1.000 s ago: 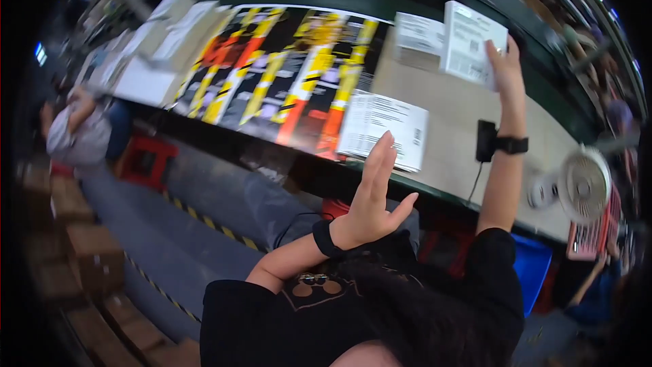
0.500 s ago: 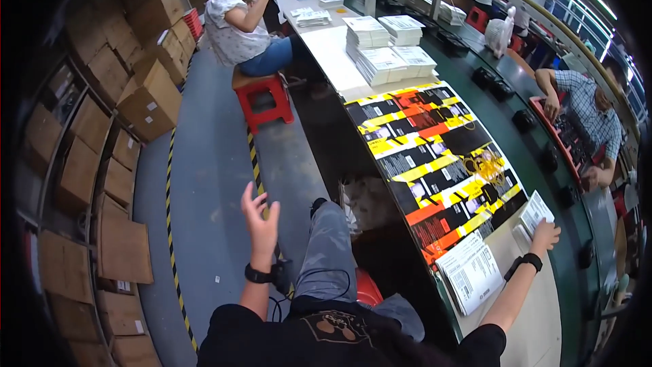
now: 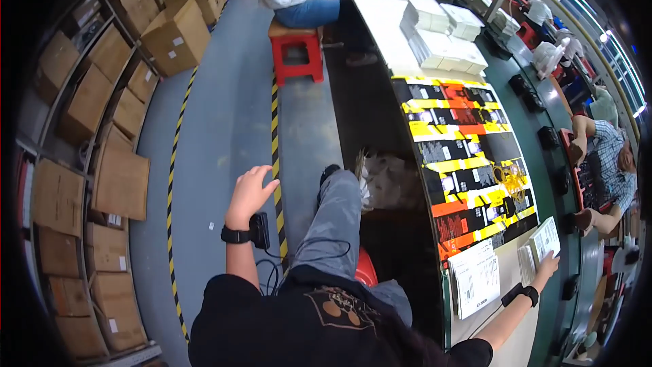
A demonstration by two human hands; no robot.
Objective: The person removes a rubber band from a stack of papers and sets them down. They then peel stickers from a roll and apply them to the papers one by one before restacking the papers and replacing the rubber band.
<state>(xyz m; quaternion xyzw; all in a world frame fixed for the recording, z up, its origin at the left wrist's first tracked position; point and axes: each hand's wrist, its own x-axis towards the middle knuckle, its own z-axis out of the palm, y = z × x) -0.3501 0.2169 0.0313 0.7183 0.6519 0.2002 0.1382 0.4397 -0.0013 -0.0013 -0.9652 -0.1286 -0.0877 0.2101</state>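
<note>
White, printed-paper stack [image 3: 545, 238] sits toward the far side of the tan tabletop [image 3: 468, 331], the right hand [image 3: 547, 266] at its near end; whether that grip is closed, I cannot tell. The left hand [image 3: 252, 194], its grip loosely wide, hovers above the grey floor [image 3: 224, 122].

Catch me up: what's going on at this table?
The person's right hand is at a stack of white printed papers on the table. The left hand is empty, held clear of the table. A second paper stack lies nearer the edge; yellow bands rest on the patterned sheet.
</note>
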